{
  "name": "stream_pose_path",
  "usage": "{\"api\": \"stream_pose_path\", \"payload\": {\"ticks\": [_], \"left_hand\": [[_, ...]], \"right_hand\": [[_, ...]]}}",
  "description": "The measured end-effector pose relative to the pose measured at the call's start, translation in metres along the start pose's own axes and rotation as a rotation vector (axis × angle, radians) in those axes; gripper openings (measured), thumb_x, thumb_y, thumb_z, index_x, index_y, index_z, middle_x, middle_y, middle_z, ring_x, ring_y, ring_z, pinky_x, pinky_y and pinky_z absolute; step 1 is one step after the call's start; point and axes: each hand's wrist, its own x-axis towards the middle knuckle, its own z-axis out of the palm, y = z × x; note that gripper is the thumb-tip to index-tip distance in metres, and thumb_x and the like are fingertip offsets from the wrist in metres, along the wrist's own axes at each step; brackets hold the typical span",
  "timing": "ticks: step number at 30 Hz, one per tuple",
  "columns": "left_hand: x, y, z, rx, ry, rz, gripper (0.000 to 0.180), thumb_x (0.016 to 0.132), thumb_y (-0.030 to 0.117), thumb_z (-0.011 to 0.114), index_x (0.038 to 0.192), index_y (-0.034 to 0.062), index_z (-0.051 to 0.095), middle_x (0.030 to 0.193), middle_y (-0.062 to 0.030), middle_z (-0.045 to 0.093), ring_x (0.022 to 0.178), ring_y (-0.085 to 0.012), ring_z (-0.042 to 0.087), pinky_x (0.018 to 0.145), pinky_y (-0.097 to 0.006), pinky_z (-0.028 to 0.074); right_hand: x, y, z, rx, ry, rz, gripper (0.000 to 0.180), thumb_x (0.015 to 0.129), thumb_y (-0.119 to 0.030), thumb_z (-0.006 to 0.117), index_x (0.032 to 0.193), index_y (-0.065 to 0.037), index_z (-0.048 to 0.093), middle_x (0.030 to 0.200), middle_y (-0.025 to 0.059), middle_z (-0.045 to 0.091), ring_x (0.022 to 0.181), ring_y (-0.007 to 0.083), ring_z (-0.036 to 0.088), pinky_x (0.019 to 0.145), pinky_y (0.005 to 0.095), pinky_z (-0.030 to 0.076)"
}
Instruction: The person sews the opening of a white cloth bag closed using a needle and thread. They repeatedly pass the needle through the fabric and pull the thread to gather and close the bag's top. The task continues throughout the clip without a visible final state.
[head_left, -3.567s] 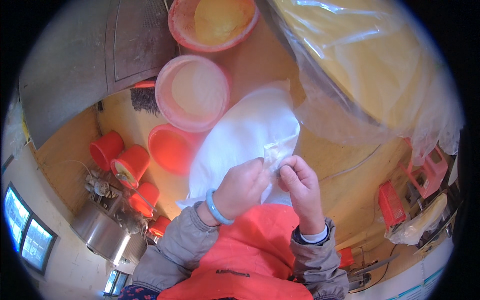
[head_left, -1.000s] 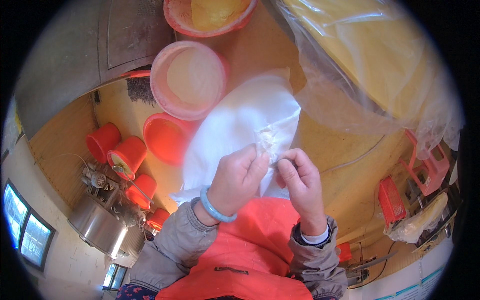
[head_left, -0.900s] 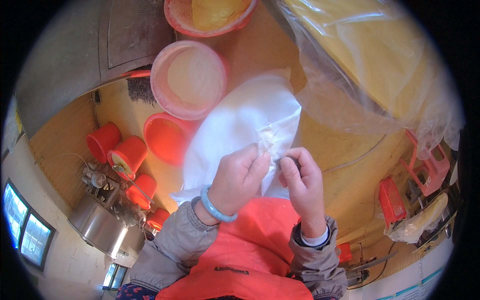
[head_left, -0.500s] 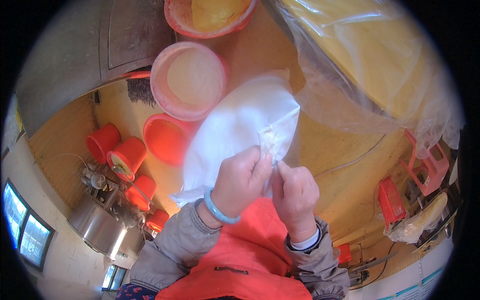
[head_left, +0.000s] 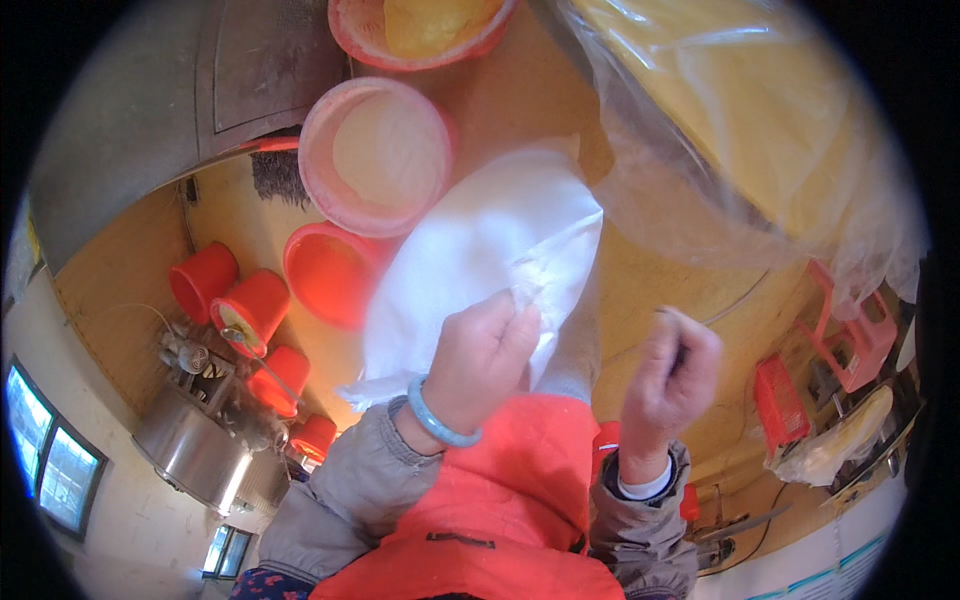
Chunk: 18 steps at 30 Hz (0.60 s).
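A large white sack (head_left: 450, 245) leans in front of me, its near edge gathered and creased. My left hand (head_left: 478, 355), with a pale blue bangle on the wrist, is closed on that edge, thumb pressed against the curled fingers. Out to the right of the sack, my right hand (head_left: 668, 385) is raised and apart from it. Its fingers are curled in, and whatever they may hold is too small or hidden to name. Just beyond the sack stands a pink bucket (head_left: 318, 150) with white powder inside.
A red bucket (head_left: 305, 270) sits left of the sack. At the top is a red tub (head_left: 350, 35) holding something yellow. Clear plastic sheeting (head_left: 660, 180) drapes over a yellow mass at upper right. A pink stool (head_left: 860, 345) and red basket (head_left: 780, 405) stand at right.
My right hand has let go of the sack's edge and moved away to the right. My left hand has stayed on the sack.
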Motion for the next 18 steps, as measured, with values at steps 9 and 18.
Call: {"api": "stream_pose_path", "payload": {"ticks": [9, 18], "left_hand": [[0.003, -0.005, 0.001, 0.016, -0.036, 0.049, 0.028, 0.098, 0.020, 0.051, 0.079, -0.0004, 0.054, 0.056, -0.0115, 0.051, 0.049, -0.0185, 0.053, 0.049, -0.033, 0.043], [0.003, 0.000, -0.001, 0.076, -0.046, 0.079, 0.027, 0.097, 0.019, 0.051, 0.079, 0.0000, 0.053, 0.061, -0.0138, 0.051, 0.051, -0.0246, 0.053, 0.051, -0.035, 0.043]], "right_hand": [[-0.011, -0.012, 0.021, 1.004, -0.418, 0.867, 0.014, 0.099, -0.017, 0.055, 0.094, -0.004, 0.055, 0.069, -0.0019, 0.052, 0.060, 0.0066, 0.049, 0.056, 0.0215, 0.041], [-0.007, -0.010, 0.020, 0.931, -0.502, 0.831, 0.013, 0.099, -0.016, 0.054, 0.095, -0.004, 0.055, 0.069, -0.0019, 0.053, 0.060, 0.0066, 0.050, 0.056, 0.0205, 0.040]]}}
